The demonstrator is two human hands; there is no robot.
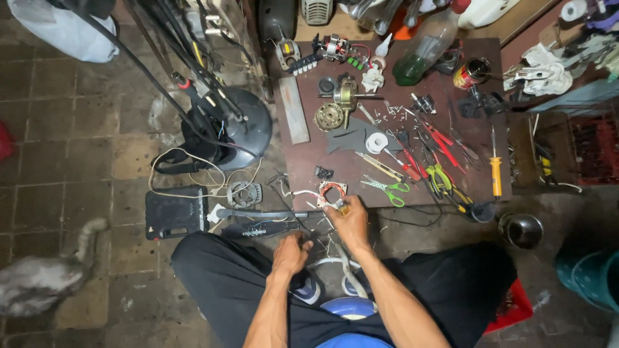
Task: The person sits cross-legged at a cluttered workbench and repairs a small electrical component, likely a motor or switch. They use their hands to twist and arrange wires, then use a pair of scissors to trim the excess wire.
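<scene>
My right hand (351,223) is closed on a small brass-coloured piece at the front edge of the dark brown board surface (309,161), pinching it against the small motor coil with red copper winding and white wires (331,193). The coil lies on the near left corner of the surface, just above my knuckles. My left hand (291,252) sits lower, over my lap, curled into a fist around thin wires; what else it grips I cannot tell. Between the two hands run pale wire ends.

To the left of the left hand, on the tiled floor (77,129), lies a long grey metal bar (261,213), and beyond it a flat black plastic box (175,212) with a tangle of white cable above. Further up stands a round black fan base (248,125) with black tubes leaning over it.

To the right of the coil on the surface lie green-handled scissors (389,188), then red-handled pliers (412,161), yellow-and-green pliers (442,180) and a yellow-handled screwdriver (495,174). Higher up sit a roll of white tape (376,142), a brass-coloured motor rotor (338,106) and a green-tinted plastic bottle (422,48). A small steel cup (522,230) stands on the floor past the surface's right corner. A grey cat (39,277) is at the far left.
</scene>
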